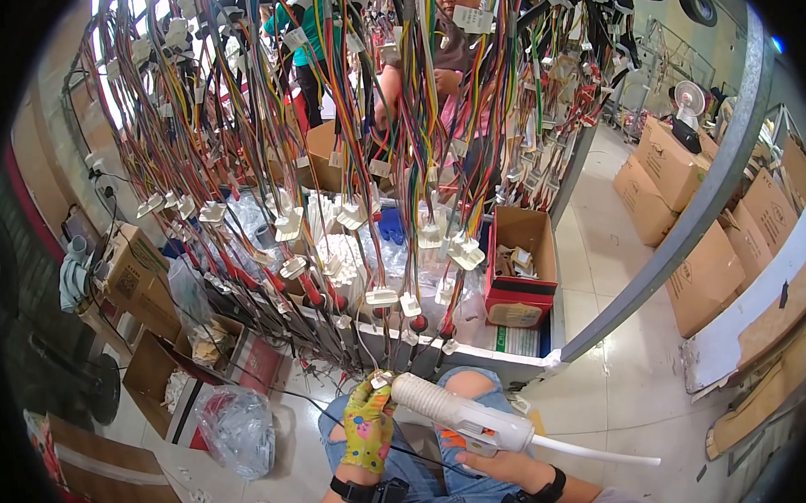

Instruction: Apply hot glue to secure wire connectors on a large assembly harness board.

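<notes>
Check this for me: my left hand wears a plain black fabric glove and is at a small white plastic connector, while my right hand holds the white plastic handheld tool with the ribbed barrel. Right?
Not quite: in the head view, the glove on your left hand is yellow-green with a colourful flower pattern, not plain black. The rest stands.

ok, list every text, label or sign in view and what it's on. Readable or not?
White paper tag on the hanging wires: printed lines, too small.
Brown carton at left: square code and print, too small.
Brown carton at right: dark print, blurred.
Red cardboard box: pale panel, print too small.
White-and-green package just below it: green lettering, partly hidden, not quoted.
White gun-shaped tool: nothing legible.
</notes>
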Available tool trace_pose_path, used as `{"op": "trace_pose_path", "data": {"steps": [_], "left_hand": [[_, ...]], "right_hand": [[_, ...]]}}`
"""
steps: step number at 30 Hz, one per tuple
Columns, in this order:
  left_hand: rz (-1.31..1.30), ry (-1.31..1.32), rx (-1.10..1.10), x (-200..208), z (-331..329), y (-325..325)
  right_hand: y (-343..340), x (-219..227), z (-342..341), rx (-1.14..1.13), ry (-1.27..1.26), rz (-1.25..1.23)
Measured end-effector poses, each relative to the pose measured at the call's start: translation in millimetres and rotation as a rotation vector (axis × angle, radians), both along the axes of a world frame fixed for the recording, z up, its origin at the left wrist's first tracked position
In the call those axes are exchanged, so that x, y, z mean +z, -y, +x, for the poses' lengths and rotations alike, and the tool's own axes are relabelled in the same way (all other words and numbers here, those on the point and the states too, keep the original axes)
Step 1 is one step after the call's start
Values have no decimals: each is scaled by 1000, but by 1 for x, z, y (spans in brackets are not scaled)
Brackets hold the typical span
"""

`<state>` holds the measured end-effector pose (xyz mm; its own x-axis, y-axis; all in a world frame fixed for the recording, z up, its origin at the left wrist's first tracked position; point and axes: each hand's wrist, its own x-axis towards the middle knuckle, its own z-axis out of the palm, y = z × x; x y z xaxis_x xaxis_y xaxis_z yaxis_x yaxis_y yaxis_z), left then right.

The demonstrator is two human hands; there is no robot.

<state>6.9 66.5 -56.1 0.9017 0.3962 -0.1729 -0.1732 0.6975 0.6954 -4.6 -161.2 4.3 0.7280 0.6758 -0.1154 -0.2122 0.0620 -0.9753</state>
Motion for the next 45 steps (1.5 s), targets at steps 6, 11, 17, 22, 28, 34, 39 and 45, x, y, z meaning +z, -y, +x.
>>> {"op": "trace_pose_path", "data": {"steps": [6, 11, 17, 22, 28, 34, 39, 45], "left_hand": [[3, 11, -6, -7, 0, -1], [-35, -36, 34, 3, 0, 3], [181, -106, 39, 31, -4, 5], [227, -132, 119, 40, -5, 7], [199, -108, 131, 41, -3, 9], [252, -110, 117, 39, -3, 6], [255, -66, 121, 37, -5, 6], [249, -85, 118, 36, -7, 7]], "right_hand": [[0, 0, 0, 0, 1, 1], [0, 3, -3, -11, -3, 10], [0, 5, -8, -72, -26, -21], [-2, 2, -8, -51, 73, -107], [-6, -1, -4, -56, 406, -274], [-9, -3, -4, -93, 166, 17], [-9, -4, -7, -66, 150, -56], [-7, -4, -10, -69, 113, -70]]}}
